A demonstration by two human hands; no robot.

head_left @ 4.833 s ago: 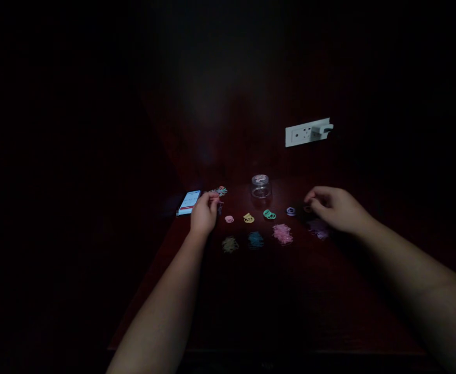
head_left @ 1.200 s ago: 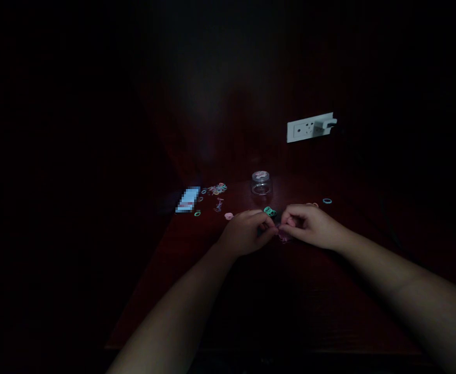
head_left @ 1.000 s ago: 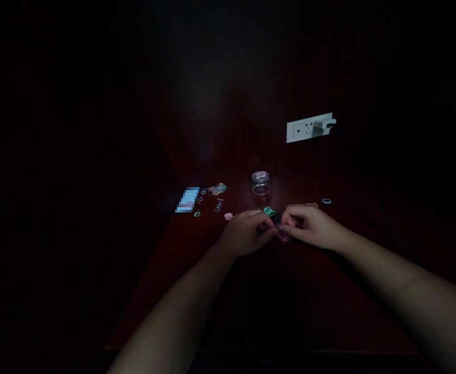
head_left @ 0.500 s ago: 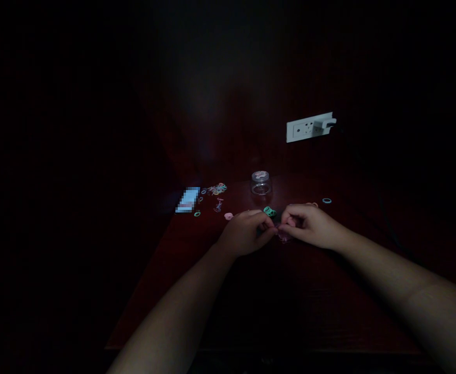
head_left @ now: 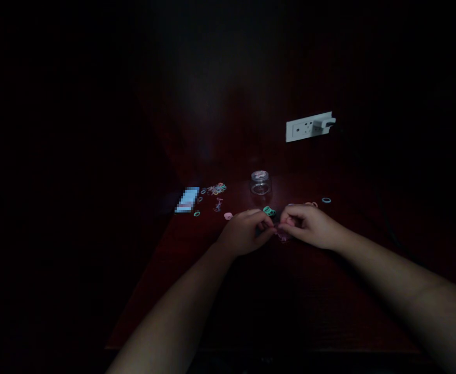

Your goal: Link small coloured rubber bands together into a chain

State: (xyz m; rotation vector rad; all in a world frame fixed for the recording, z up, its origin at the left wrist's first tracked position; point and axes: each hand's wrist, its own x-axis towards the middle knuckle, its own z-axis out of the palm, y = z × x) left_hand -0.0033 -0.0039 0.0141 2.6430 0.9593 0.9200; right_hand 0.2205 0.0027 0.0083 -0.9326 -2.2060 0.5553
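Observation:
Both hands meet low over the dark red table, fingertips close together. My left hand (head_left: 247, 231) is closed in a pinch of thumb and forefinger at a small purple hair tie (head_left: 282, 235). From the other side my right hand (head_left: 308, 224) pinches at the same purple bit, its other fingers curled in. Dim light and the fingers hide part of it, and more purple bands seem to lie just below. Green hair ties (head_left: 268, 211) rest right behind the fingertips. A pink hair tie (head_left: 228, 216) lies beside my left knuckles, and orange ones (head_left: 311, 204) show behind my right hand.
A clear lidded jar (head_left: 260, 183) stands at the back. Left of it are a mixed heap of hair ties (head_left: 217, 189) and a lit phone (head_left: 187, 200) by the table's left edge. One blue hair tie (head_left: 326, 200) lies at right. A wall socket (head_left: 309, 127) holds a plug.
Both hands stay in nearly the same place, still pinching at the purple hair tie. The whole view has shifted very slightly; nothing else has visibly moved.

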